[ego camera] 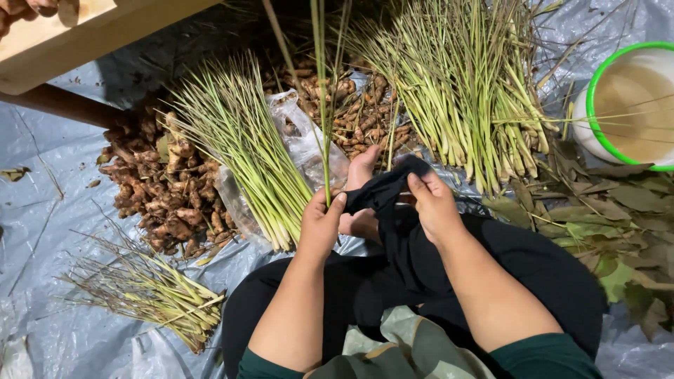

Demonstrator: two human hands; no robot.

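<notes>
Closely Hemmed Hands Over a Blue Tarp

Upright in the left hand (321,226) a few lemongrass stalks (323,105) are pinched between thumb and fingers, their long axis running almost straight up the frame, cut ends at the hand and tips pointing away past the top edge. A fold of black cloth (382,193) is gripped by the right hand (435,207), fingers curled shut on it, just above a bare foot (361,172). Little open room is left ahead: a lemongrass bundle (246,154) lies just left of the hands, a larger pile (463,84) just right, with ginger roots (168,189) between and behind them. A green-rimmed bucket (597,91) is set at the right edge, dry leaves (604,210) below it. Bare tarp (42,231) is seen at far left, beyond the trimmings (151,295)
</notes>
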